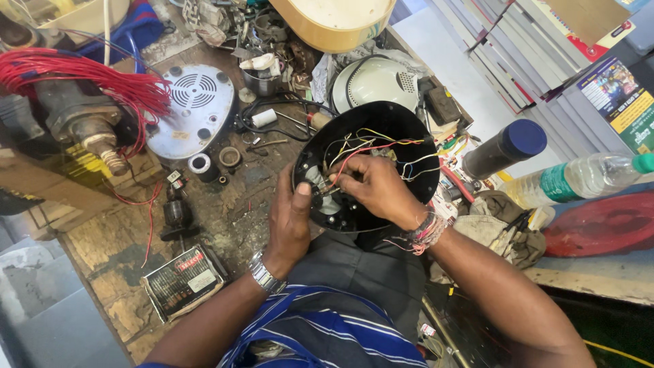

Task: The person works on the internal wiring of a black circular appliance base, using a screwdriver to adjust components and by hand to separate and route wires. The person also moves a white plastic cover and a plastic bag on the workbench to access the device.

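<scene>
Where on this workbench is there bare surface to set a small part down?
One bare patch of bench lies between the left hand, the small black part and the flat box. Around the black housing, wires, tools and bottles crowd everything, as does the bench's far edge.

Fingers (right) hidden among wires

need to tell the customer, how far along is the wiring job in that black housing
Done: the black housing lies open, its grey vented cover set aside on the bench. In hand: the left hand steadies the rim while the right hand works the coloured wires. Left: wires hang loose, cover still off.
</scene>
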